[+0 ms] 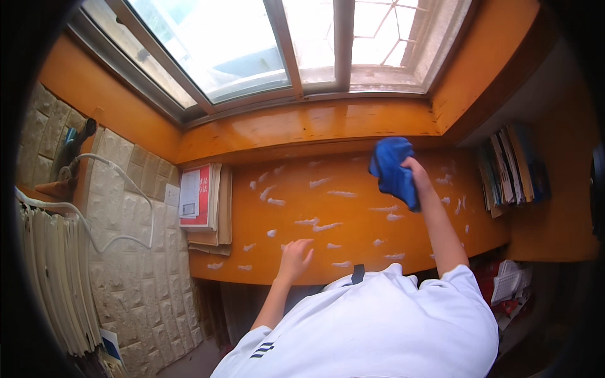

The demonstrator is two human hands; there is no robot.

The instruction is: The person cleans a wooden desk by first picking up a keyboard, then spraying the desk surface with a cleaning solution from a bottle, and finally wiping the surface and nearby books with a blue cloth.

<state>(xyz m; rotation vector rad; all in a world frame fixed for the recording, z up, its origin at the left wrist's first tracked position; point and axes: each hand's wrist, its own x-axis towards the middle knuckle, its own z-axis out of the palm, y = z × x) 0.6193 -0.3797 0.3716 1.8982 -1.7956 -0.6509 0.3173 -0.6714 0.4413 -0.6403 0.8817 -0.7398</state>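
Note:
A blue cloth (391, 165) hangs in folds from my right hand (417, 176), which grips its right edge over the far right part of the wooden desk (255, 212). Whether the cloth touches the desk I cannot tell. My left hand (297, 257) is at the desk's front edge, fingers spread and holding nothing. White foam streaks (326, 226) and small blobs are scattered over the orange-brown desktop, several of them near my left hand and others around the cloth.
A stack of books and folders (208, 203) stands at the desk's left end. Upright books (508, 170) fill the right side. A white cable (142, 189) loops along the brick-patterned wall (123, 283). Beyond the desk are a wooden sill (307, 124) and a sliding window (212, 52).

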